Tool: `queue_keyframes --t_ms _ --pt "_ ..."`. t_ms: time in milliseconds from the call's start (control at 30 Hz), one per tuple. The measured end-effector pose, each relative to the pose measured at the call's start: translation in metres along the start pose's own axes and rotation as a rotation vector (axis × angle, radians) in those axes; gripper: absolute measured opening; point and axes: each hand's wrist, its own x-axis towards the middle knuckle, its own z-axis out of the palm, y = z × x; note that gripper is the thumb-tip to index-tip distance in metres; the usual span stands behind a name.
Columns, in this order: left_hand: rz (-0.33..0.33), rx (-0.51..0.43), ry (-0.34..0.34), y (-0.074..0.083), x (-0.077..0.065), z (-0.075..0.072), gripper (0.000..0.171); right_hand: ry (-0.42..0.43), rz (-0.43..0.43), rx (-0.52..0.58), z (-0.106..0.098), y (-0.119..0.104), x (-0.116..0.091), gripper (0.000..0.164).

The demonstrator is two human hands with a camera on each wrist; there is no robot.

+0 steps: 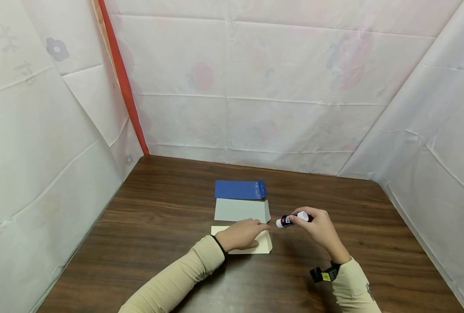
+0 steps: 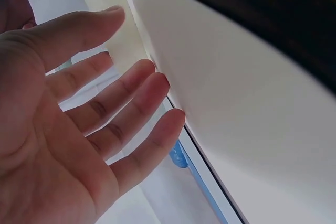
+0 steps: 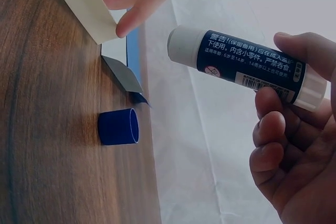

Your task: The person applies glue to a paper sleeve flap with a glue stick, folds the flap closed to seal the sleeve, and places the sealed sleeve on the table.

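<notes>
My right hand (image 1: 319,228) holds a glue stick (image 3: 247,66) between thumb and fingers, tilted over the table, its white end toward the envelopes. The stick's blue cap (image 3: 118,127) stands off it on the wood in the right wrist view. My left hand (image 1: 241,235) lies over a cream envelope (image 1: 262,247), fingers loosely extended; in the left wrist view the fingertips meet the paper. The cream flap (image 3: 84,3) points toward the right hand. Beyond lie a grey envelope (image 1: 239,210) and a blue envelope (image 1: 235,189), whose flap end carries whitish smears.
The brown wooden table (image 1: 157,217) runs back to a white patterned curtain (image 1: 278,108), with more curtain on both sides. A red strip (image 1: 124,82) hangs at the back left corner. A black band with a device (image 1: 325,274) sits at the right wrist.
</notes>
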Motion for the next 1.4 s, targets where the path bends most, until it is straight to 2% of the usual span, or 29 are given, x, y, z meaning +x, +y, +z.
queue_keyframes --t_ms 800,1300,1400 --pt "0.019 -0.021 0.073 -0.0026 -0.0022 -0.0012 0.028 0.005 0.026 -0.004 0.0020 0.0038 -0.0012 0.013" --pt "-0.044 0.014 0.032 0.0002 -0.0030 -0.0034 0.020 0.002 0.028 -0.014 0.0037 0.0057 -0.0015 0.012" --pt "-0.030 0.067 0.009 0.0025 -0.0031 -0.0067 0.016 -0.001 0.024 -0.010 0.0036 0.0058 -0.0011 0.012"
